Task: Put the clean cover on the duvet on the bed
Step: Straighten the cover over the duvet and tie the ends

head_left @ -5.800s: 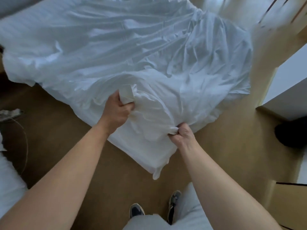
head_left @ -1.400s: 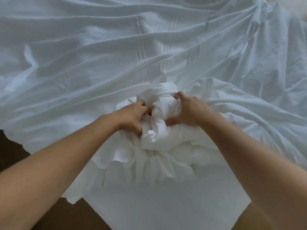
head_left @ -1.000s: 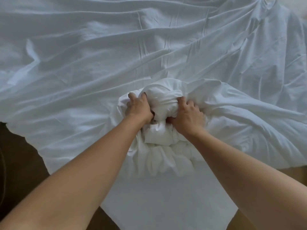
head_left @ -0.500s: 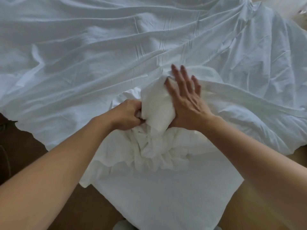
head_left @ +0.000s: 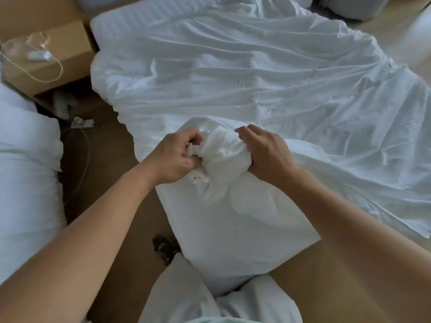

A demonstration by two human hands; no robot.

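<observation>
Bedroom with a brown floor (head_left: 112,206). A low bed (head_left: 121,24) runs away from you, and its striped mattress is bare only at the far left corner.

1. Your left hand (head_left: 175,157): the fingers are curled tight and pinch a small fold of white fabric on the left side of the bunch.
2. Your right hand (head_left: 265,157): the fingers are curled over the right side of the same bunch and clamped on it.
3. Bunched corner (head_left: 221,150): a knotted wad of white fabric held between both hands at the near edge of the bed. You cannot tell which layer is duvet and which is cover.
4. Duvet cover (head_left: 256,73): white and heavily creased. It is spread from the bunch over nearly the whole bed and overhangs the right edge.
5. Smoother flap (head_left: 233,229): it hangs from the bunch off the near edge, down toward your legs.
6. Pale trousers (head_left: 186,299) and a dark shoe (head_left: 165,248): the shoe is just beside the flap's left edge.
7. Second heap of white bedding (head_left: 23,171): it lies left of the bed, with a strip of floor between them.
8. Tan box (head_left: 46,50): it stands beside the bed's far left corner. A small white device (head_left: 39,55) and a thin white cable (head_left: 56,73) lie on top.
9. Small pale object (head_left: 81,123): it lies on the floor near the bed's left edge, with a cord attached.
</observation>
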